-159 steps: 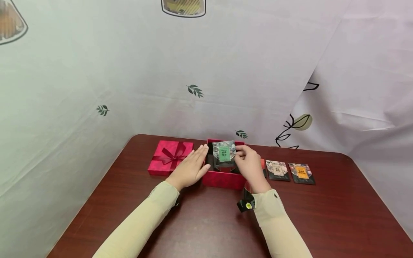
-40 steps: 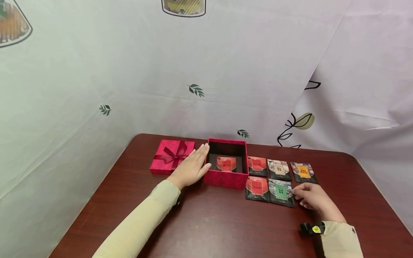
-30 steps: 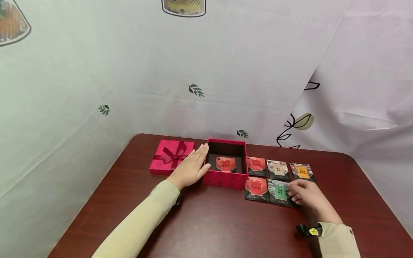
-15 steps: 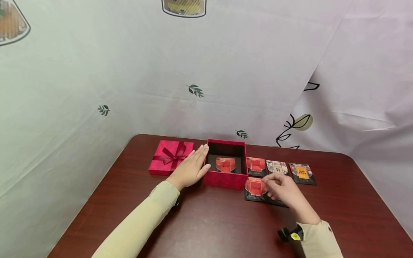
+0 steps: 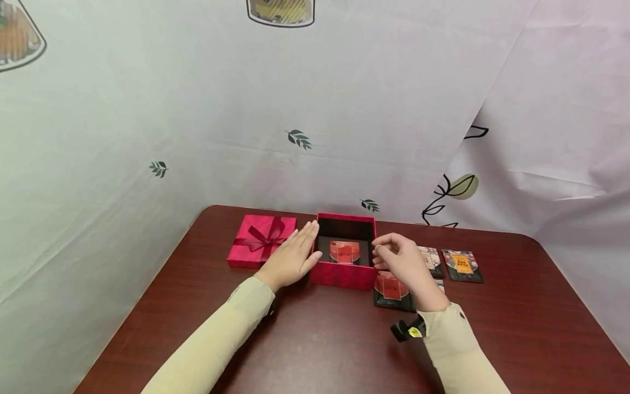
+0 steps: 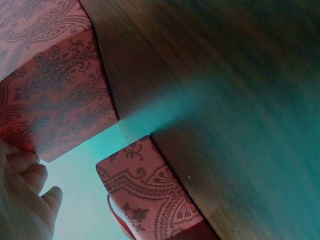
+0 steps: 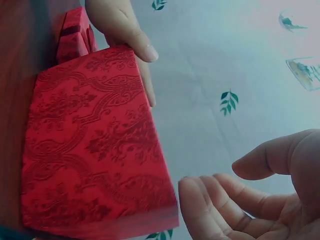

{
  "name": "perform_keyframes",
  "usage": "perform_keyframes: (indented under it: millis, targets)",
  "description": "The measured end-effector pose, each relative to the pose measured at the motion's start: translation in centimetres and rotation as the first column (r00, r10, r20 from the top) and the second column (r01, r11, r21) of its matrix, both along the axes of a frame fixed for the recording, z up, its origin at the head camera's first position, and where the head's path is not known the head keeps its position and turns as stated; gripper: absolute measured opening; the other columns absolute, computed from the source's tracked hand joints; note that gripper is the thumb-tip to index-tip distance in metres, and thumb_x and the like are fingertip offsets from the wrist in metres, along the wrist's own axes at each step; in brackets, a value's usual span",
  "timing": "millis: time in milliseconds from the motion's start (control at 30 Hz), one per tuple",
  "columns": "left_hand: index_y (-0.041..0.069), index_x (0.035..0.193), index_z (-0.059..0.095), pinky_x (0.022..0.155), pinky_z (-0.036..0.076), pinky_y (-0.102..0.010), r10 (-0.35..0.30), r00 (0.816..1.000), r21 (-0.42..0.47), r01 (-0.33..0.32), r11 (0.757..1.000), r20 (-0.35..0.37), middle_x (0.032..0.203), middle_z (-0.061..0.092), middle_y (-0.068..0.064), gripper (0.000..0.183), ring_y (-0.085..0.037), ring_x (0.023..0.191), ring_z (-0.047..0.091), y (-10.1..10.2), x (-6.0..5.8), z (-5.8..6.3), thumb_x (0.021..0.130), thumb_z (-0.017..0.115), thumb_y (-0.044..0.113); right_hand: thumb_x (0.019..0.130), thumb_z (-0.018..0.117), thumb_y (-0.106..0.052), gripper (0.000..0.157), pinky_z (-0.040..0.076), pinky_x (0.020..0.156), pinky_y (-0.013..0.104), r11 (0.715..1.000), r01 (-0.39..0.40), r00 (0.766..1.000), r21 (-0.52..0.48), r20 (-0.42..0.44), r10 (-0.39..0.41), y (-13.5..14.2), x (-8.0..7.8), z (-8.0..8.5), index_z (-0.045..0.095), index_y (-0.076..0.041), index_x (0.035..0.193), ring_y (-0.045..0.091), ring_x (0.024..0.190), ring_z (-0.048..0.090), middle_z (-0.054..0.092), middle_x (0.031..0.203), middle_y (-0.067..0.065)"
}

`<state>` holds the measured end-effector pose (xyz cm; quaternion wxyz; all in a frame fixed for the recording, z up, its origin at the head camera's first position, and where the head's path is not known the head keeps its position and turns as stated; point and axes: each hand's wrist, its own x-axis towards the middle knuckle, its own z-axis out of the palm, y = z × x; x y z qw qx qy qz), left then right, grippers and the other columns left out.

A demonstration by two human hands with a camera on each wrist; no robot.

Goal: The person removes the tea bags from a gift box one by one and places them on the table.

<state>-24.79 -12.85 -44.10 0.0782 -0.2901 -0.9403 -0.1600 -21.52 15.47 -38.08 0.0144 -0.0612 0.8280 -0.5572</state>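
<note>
A red patterned gift box [image 5: 343, 276] stands uncovered towards the table's far side, with a red-and-black sachet [image 5: 344, 252] lying inside. My left hand [image 5: 291, 257] rests its straight fingers along the box's left side; in the left wrist view its fingertips [image 6: 32, 175] meet the box wall. At the right rim hovers my right hand [image 5: 404, 265], fingers loosely bent and holding nothing. The right wrist view shows a gap between its thumb [image 7: 250, 167] and fingers. Beneath this hand lies a red-labelled sachet [image 5: 391, 290]; the green-labelled one beside it is mostly hidden.
Left of the box lies its lid [image 5: 253, 243], tied with a dark red ribbon bow. Further right on the brown table [image 5: 315, 350] are a pale-labelled sachet [image 5: 432, 260] and an orange-labelled one [image 5: 462, 265]. A printed white cloth [image 5: 231, 109] hangs behind.
Earlier my right hand lifted the green-labelled sachet from the box; it was then on the table. The hand has since let go and moved left to the box rim. My left hand stays put.
</note>
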Motion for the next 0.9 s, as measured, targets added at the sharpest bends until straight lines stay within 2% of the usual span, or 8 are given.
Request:
perform_keyframes:
  millis: [200, 333, 433, 567, 700, 800, 867, 900]
  targets:
    - [0.001, 0.161, 0.021, 0.125, 0.016, -0.045, 0.005, 1.0, 0.002, -0.005, 1.0, 0.004, 0.168, 0.021, -0.011, 0.07, -0.024, 0.156, 0.013, 0.0, 0.1, 0.1, 0.107, 0.042, 0.041, 0.103, 0.052, -0.01, 0.027, 0.06, 0.085, 0.043, 0.999, -0.015, 0.999, 0.031, 0.04, 0.014, -1.6, -1.8, 0.3, 0.062, 0.007, 0.122, 0.035, 0.095, 0.072, 0.066, 0.11, 0.028]
    - [0.001, 0.161, 0.02, 0.125, 0.015, -0.045, 0.003, 1.0, -0.003, -0.003, 1.0, 0.013, 0.168, 0.02, -0.011, 0.07, -0.024, 0.156, 0.012, 0.1, 0.1, 0.0, 0.108, 0.039, 0.042, 0.102, 0.052, -0.013, 0.033, 0.058, 0.089, 0.044, 0.986, -0.028, 0.998, 0.163, 0.056, 0.019, -2.5, -3.0, 0.3, 0.061, 0.005, 0.128, 0.035, 0.102, 0.071, 0.067, 0.114, 0.023]
    - [0.001, 0.161, 0.021, 0.125, 0.015, -0.045, 0.003, 1.0, -0.001, -0.003, 1.0, 0.016, 0.168, 0.02, -0.012, 0.07, -0.025, 0.156, 0.012, 0.1, 0.1, 0.1, 0.108, 0.039, 0.042, 0.101, 0.052, -0.014, 0.038, 0.055, 0.09, 0.047, 0.954, -0.063, 0.997, 0.294, 0.049, 0.051, -3.2, -3.7, 0.5, 0.06, 0.005, 0.133, 0.034, 0.106, 0.068, 0.067, 0.118, 0.021]
    - [0.0, 0.16, 0.022, 0.125, 0.016, -0.045, 0.005, 1.0, 0.005, -0.005, 1.0, 0.013, 0.168, 0.02, -0.012, 0.07, -0.025, 0.156, 0.013, 0.1, 0.1, 0.1, 0.108, 0.04, 0.042, 0.1, 0.052, -0.012, 0.042, 0.051, 0.095, 0.051, 0.891, -0.127, 0.992, 0.435, 0.064, 0.111, -4.5, -4.8, 0.6, 0.055, 0.008, 0.137, 0.035, 0.11, 0.062, 0.063, 0.125, 0.024]
    - [0.0, 0.16, 0.022, 0.124, 0.016, -0.046, 0.003, 1.0, 0.007, -0.003, 1.0, 0.012, 0.167, 0.021, -0.012, 0.069, -0.024, 0.156, 0.013, 0.1, 0.1, 0.0, 0.108, 0.039, 0.043, 0.101, 0.051, -0.011, 0.046, 0.05, 0.088, 0.044, 0.833, -0.183, 0.983, 0.523, 0.128, 0.135, -5.7, -5.8, 0.1, 0.05, 0.011, 0.141, 0.026, 0.08, 0.059, 0.063, 0.119, 0.024]
    - [0.0, 0.16, 0.022, 0.125, 0.016, -0.046, -0.003, 1.0, 0.006, 0.003, 1.0, 0.015, 0.167, 0.021, -0.012, 0.07, -0.024, 0.156, 0.013, 0.1, 0.1, 0.0, 0.108, 0.038, 0.043, 0.1, 0.05, -0.009, 0.032, 0.045, 0.073, 0.039, 0.799, -0.212, 0.975, 0.563, 0.179, 0.133, -6.4, -6.1, -0.2, 0.059, 0.01, 0.123, 0.02, 0.061, 0.044, 0.062, 0.094, 0.019]
    - [0.0, 0.16, 0.023, 0.125, 0.016, -0.045, -0.002, 1.0, 0.003, 0.002, 1.0, 0.013, 0.167, 0.021, -0.012, 0.07, -0.024, 0.156, 0.013, 0.1, 0.1, 0.0, 0.108, 0.038, 0.044, 0.098, 0.05, -0.007, 0.017, 0.043, 0.065, 0.035, 0.78, -0.221, 0.972, 0.585, 0.199, 0.126, -6.9, -6.2, -0.4, 0.062, 0.005, 0.099, 0.018, 0.057, 0.041, 0.055, 0.078, 0.013]
    - [0.0, 0.16, 0.023, 0.125, 0.016, -0.045, -0.001, 1.0, 0.002, 0.001, 1.0, 0.012, 0.167, 0.021, -0.012, 0.07, -0.024, 0.156, 0.013, 0.1, 0.1, 0.0, 0.108, 0.038, 0.043, 0.098, 0.05, -0.007, 0.017, 0.041, 0.062, 0.034, 0.774, -0.223, 0.97, 0.592, 0.212, 0.118, -7.2, -6.3, -0.5, 0.059, 0.001, 0.087, 0.017, 0.054, 0.038, 0.05, 0.07, 0.01]
